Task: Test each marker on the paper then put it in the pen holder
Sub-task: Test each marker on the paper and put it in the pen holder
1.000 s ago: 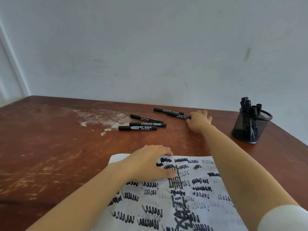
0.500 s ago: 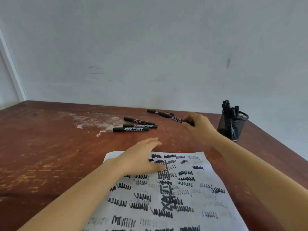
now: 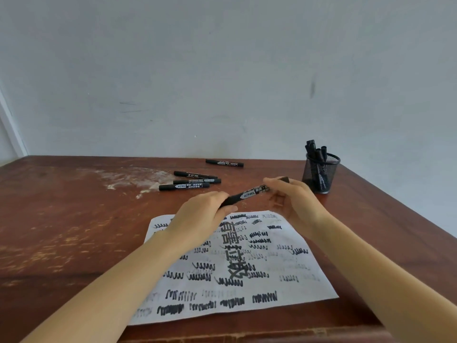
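Hands (image 3: 200, 216) (image 3: 299, 206) grip marker (image 3: 249, 194), near paper (image 3: 311, 290) edge

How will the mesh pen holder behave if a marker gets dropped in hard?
The pen holder looks like thin wire mesh, so it is probably light and easily shoved. Its markers stick well above the rim and lean to one side, so it may tip if knocked.

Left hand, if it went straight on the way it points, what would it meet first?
Probably the right hand, gripping the other end of the same marker; the holder lies beyond.
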Tool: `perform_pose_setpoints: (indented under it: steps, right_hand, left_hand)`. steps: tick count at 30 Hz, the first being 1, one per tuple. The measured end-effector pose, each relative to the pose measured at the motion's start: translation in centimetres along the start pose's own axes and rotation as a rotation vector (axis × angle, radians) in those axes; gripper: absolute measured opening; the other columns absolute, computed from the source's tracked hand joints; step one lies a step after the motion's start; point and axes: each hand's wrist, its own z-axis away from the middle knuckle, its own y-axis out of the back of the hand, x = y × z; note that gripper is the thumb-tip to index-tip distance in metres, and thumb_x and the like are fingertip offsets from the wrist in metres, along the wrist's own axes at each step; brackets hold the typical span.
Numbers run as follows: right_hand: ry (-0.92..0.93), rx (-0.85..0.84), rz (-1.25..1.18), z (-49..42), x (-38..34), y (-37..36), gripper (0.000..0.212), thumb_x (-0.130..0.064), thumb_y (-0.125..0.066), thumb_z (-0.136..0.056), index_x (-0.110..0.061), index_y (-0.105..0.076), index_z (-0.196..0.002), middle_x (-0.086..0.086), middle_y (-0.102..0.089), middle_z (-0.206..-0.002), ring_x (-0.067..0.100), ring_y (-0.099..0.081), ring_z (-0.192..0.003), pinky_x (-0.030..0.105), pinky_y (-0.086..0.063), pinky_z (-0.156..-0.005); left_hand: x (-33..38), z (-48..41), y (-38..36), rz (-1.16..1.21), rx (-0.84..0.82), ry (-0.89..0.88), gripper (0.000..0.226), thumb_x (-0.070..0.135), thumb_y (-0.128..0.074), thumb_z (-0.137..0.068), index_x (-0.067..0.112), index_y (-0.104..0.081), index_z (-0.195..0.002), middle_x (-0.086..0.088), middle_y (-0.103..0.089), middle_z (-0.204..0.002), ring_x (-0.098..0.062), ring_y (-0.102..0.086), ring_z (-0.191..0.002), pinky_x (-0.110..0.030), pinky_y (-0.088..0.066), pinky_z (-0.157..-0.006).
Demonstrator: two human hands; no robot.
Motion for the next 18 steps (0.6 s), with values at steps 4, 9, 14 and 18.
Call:
perform_pose_setpoints:
  steps: [4, 9, 14, 18]
  right_hand:
    - [-0.099, 0.036, -0.012, 0.2, 1.4, -2.2, 0.020, -0.020, -0.068, -0.085, -0.012, -0.054, -0.073, 0.001, -0.046, -0.050, 0.013, -0.033, -0.042, 0.021, -0.024, -0.042]
    - [-0.110, -0.039, -0.038, 0.3, 1.3, -2.5, 0.036, -0.005, -0.055, -0.088, -0.015, -0.045, -0.056, 0.002, -0.039, -0.044, 0.011, -0.025, -0.036, 0.019, -0.018, -0.034]
    - [-0.067, -0.249, -0.027, 1.1, 0.4, -1.0, 0.042, -0.004, -0.054, -0.090, -0.015, -0.039, -0.052, 0.003, -0.038, -0.043, 0.011, -0.028, -0.034, 0.020, -0.020, -0.037]
    - [0.025, -0.341, -0.068, 1.2, -0.7, -0.3, 0.035, -0.005, -0.054, -0.085, -0.013, -0.039, -0.054, 0.005, -0.041, -0.042, 0.012, -0.031, -0.033, 0.024, -0.016, -0.040]
  left_hand:
    - [1.8, -0.1, 0.2, -0.042, -0.042, -0.036, 0.028, 0.040, -0.041, -0.096, 0.015, -0.053, -0.098, 0.006, -0.052, -0.077, -0.012, -0.050, -0.062, -0.028, -0.035, -0.051]
    - [3.5, 0.5, 0.1, 0.008, -0.176, -0.040, 0.032, 0.042, -0.029, -0.099, 0.020, -0.037, -0.077, 0.007, -0.043, -0.062, -0.011, -0.039, -0.050, -0.028, -0.031, -0.049]
    - [4.4, 0.3, 1.5, 0.725, -0.534, 0.195, 0.039, 0.041, -0.031, -0.099, 0.015, -0.038, -0.071, 0.005, -0.039, -0.058, -0.013, -0.043, -0.053, -0.028, -0.041, -0.060]
    - [4.4, -0.1, 2.2, 1.345, -0.827, 0.338, 0.036, 0.043, -0.037, -0.096, 0.016, -0.040, -0.071, 0.005, -0.030, -0.058, -0.011, -0.035, -0.048, -0.023, -0.031, -0.055]
